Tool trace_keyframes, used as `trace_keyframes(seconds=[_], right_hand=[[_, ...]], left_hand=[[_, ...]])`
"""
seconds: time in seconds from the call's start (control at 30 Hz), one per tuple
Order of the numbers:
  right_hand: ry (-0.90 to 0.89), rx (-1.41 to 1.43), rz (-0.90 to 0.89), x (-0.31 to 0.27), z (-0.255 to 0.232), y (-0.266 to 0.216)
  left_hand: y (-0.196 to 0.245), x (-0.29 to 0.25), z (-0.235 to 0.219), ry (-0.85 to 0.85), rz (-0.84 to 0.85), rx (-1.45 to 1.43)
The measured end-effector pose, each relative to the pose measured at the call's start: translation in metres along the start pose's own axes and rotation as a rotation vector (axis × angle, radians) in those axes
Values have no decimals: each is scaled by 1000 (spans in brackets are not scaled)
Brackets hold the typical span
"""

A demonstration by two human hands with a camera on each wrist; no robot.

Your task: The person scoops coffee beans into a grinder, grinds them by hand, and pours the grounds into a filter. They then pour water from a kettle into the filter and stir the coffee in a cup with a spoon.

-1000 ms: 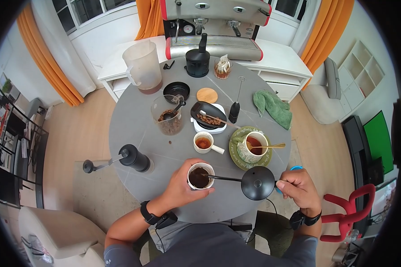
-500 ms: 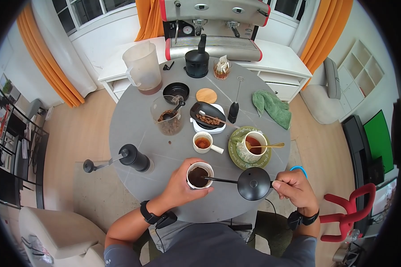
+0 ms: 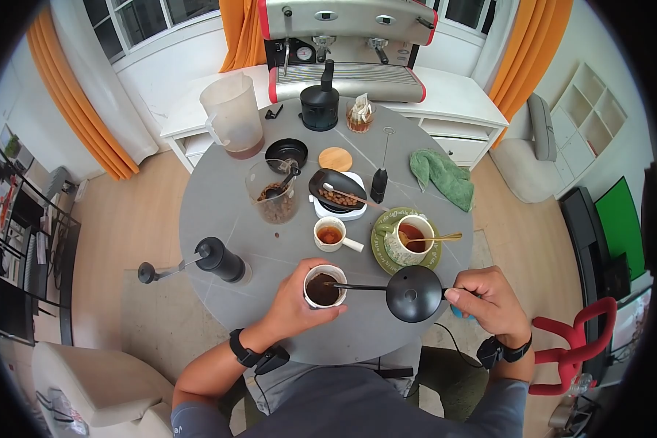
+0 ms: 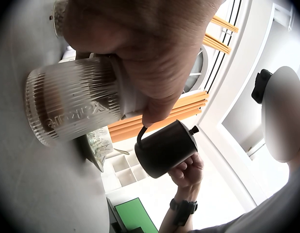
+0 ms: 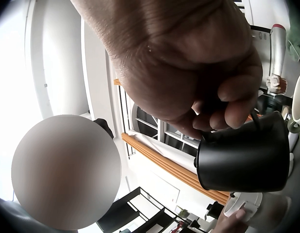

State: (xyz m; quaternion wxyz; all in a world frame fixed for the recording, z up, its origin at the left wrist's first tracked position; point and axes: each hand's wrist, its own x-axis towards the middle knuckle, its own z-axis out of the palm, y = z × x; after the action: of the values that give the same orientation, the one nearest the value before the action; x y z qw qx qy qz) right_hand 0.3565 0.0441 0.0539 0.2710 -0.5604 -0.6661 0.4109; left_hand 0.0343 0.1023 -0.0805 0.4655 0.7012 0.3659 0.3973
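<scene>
My left hand [image 3: 297, 296] grips a ribbed clear glass [image 4: 67, 99] near its top, thumb and fingers wrapped round the sides. Brown liquid shows low inside the glass. A white paper filter [image 3: 311, 278] lines the opening, with dark wet coffee grounds [image 3: 323, 291] in it. My right hand [image 3: 488, 301] holds a black gooseneck kettle [image 3: 414, 293] by its handle, fingers curled round it in the right wrist view. The kettle's thin spout [image 3: 361, 287] reaches left, its tip over the grounds. Just beyond the glass stands a white handled cup [image 3: 328, 235] of amber-brown liquid.
A green saucer [image 3: 381, 252] bears a patterned cup [image 3: 409, 244] with a gold spoon. Toward the back are a scale with a black tray of beans [image 3: 337, 188], a bean jug [image 3: 276, 201], a milk frother [image 3: 379, 186] and a green cloth [image 3: 445, 179]. A hand grinder [image 3: 223, 259] stands left.
The kettle has shifted slightly left and away from the body, so its spout tip now lies further over the grounds. The left hand keeps its hold on the glass.
</scene>
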Motion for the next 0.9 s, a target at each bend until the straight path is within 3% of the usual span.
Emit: trace_keyframes(seconds=[0.33, 0.5, 0.7, 0.9], right_hand=[[11, 13, 26, -3, -4, 0], [-46, 275, 168, -1, 3, 30], [-87, 452, 197, -3, 22, 72], [-99, 576, 145, -5, 27, 78]], left_hand=[[2, 0, 0, 1, 6, -9], [-1, 0, 1, -1, -2, -23], [1, 0, 1, 4, 0, 10], [-3, 0, 1, -24, 72, 33]])
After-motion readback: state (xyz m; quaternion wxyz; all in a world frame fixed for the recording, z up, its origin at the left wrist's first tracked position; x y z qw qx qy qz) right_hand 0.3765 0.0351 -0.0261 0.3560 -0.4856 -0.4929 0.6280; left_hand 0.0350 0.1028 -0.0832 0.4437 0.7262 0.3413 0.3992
